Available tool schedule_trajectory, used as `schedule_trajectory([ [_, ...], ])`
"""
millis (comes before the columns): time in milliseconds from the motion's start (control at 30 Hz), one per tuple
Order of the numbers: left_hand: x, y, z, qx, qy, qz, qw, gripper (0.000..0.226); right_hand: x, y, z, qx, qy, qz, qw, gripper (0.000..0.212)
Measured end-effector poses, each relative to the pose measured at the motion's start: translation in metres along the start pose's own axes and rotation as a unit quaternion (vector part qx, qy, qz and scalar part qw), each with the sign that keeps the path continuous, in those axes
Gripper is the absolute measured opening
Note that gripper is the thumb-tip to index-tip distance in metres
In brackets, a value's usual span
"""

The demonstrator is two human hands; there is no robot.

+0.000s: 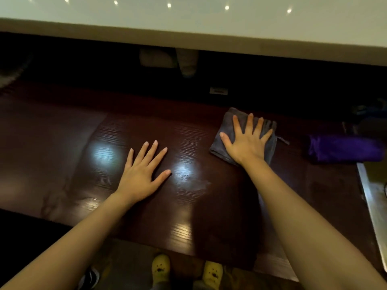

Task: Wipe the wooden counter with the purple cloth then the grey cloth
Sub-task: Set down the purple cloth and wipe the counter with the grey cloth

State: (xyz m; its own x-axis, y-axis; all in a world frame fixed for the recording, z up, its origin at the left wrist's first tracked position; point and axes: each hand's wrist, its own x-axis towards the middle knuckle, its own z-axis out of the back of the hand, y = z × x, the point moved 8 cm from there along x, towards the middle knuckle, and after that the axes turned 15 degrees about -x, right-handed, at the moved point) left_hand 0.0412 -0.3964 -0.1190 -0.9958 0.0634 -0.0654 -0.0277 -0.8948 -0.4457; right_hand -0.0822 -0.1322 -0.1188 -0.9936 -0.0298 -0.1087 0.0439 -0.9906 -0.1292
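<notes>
The dark wooden counter (62, 147) runs across the view, glossy with light reflections. My right hand (246, 140) lies flat with fingers spread on the folded grey cloth (227, 126), pressing it onto the counter at the right of centre. My left hand (144, 170) rests palm down and fingers apart on bare wood near the middle, holding nothing. The purple cloth (343, 148) lies bunched on the counter at the far right, apart from both hands.
A pale raised ledge (188, 36) overhangs the dark back of the counter. A small white label (218, 91) sits at the back. A metal edge (374, 197) borders the right end. Yellow slippers (160, 266) show below the front edge.
</notes>
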Motion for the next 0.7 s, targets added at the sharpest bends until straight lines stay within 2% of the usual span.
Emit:
schedule_trajectory([
  [333,-0.055,0.074,0.037,-0.007,0.007,0.051,0.999,0.071,0.014,0.16,0.023,0.007,-0.009,0.064,0.998,0.074],
  [700,-0.136,0.092,0.039,0.009,0.029,0.02,0.999,0.065,-0.001,0.306,0.038,0.017,-0.016,0.138,0.99,0.077],
])
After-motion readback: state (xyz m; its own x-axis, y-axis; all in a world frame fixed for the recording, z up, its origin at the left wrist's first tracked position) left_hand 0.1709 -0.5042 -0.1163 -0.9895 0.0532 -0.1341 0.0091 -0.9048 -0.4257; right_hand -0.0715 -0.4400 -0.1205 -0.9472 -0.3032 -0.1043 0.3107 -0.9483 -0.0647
